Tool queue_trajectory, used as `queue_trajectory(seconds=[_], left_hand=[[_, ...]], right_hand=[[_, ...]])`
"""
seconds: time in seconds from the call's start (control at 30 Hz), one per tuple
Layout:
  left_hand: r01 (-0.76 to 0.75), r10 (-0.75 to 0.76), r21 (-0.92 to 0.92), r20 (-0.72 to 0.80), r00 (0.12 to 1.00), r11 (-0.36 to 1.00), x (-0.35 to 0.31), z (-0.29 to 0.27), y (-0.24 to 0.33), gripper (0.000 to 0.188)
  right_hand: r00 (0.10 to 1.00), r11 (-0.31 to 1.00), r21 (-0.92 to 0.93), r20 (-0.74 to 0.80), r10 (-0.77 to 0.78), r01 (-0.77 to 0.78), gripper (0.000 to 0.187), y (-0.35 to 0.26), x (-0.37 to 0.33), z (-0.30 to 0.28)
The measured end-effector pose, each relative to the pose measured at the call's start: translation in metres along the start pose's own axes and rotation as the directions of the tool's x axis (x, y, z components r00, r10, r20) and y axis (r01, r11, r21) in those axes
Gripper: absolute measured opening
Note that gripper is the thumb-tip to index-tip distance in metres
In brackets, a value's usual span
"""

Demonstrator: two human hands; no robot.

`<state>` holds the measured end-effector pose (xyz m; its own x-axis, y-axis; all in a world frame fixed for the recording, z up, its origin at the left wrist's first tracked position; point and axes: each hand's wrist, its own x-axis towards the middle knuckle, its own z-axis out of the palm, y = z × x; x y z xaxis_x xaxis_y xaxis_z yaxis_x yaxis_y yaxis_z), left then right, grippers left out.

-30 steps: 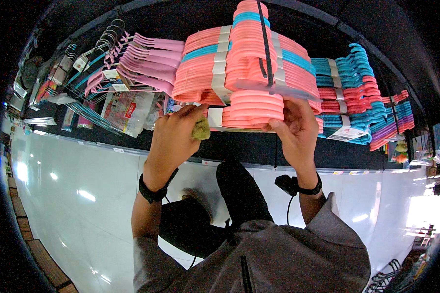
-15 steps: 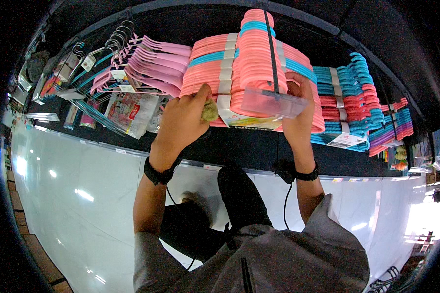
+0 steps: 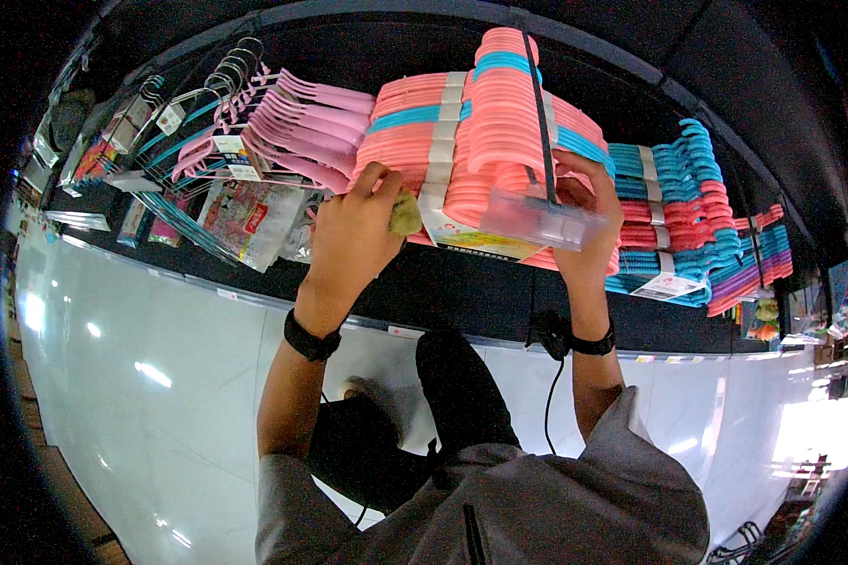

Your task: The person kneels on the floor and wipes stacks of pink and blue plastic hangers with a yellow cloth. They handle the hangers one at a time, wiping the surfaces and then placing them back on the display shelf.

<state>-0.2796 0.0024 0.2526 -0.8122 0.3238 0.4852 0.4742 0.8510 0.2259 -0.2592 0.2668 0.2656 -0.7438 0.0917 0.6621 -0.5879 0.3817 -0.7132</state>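
Note:
A thick bundle of coral-pink plastic hangers (image 3: 407, 149) with a blue band of hangers sits in front of me, wrapped in pale strips. My left hand (image 3: 353, 240) is closed on a small crumpled olive-green cloth (image 3: 405, 215) at the bundle's lower left. My right hand (image 3: 586, 212) is at the bundle's right side, fingers bent in beside the hook stack (image 3: 501, 113). What those fingers grip is partly hidden. A clear plastic label holder (image 3: 542, 222), blurred, hangs at the end of a black rod (image 3: 541, 113) and overlaps that hand.
Lilac hangers (image 3: 306, 132) with metal hooks hang to the left, beside a clear packaged item (image 3: 250, 221). Right of the bundle are blue and red hangers (image 3: 664, 212), then multicoloured ones (image 3: 754, 259). A dark shelf (image 3: 471, 282) runs below them, its pale edge strip above the white floor (image 3: 188, 377).
The label holder has tilted and blurred. My right hand's fingers have shifted slightly up along the bundle's side. My left hand keeps the cloth at nearly the same spot.

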Motion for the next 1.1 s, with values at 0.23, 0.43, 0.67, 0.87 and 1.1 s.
queue_trajectory(seconds=[0.23,0.43,0.67,0.87,1.1], left_hand=[[-0.008,0.009,-0.029,0.016,1.0,1.0,0.007,0.013,-0.006,0.025],[0.004,-0.005,-0.041,-0.031,1.0,0.999,0.0,0.008,0.004,0.025],[0.002,-0.003,-0.028,-0.007,1.0,1.0,-0.002,0.015,-0.003,0.028],[0.012,-0.014,-0.038,-0.053,0.998,0.999,-0.008,0.019,0.001,0.028],[0.005,-0.061,-0.256,-0.211,0.976,0.967,-0.093,0.035,0.0,0.041]], right_hand=[[0.997,0.997,-0.029,-0.023,-0.067,0.066,0.043,0.004,0.006,0.006],[0.995,0.997,-0.041,-0.066,-0.07,0.068,0.039,-0.009,0.004,0.004],[0.991,0.986,-0.121,-0.055,-0.119,0.112,0.036,-0.006,0.0,0.004],[0.98,0.941,-0.281,-0.014,-0.197,0.186,0.044,-0.001,0.0,-0.005],[0.97,0.958,-0.255,-0.166,-0.176,0.13,0.021,-0.004,-0.093,0.003]])
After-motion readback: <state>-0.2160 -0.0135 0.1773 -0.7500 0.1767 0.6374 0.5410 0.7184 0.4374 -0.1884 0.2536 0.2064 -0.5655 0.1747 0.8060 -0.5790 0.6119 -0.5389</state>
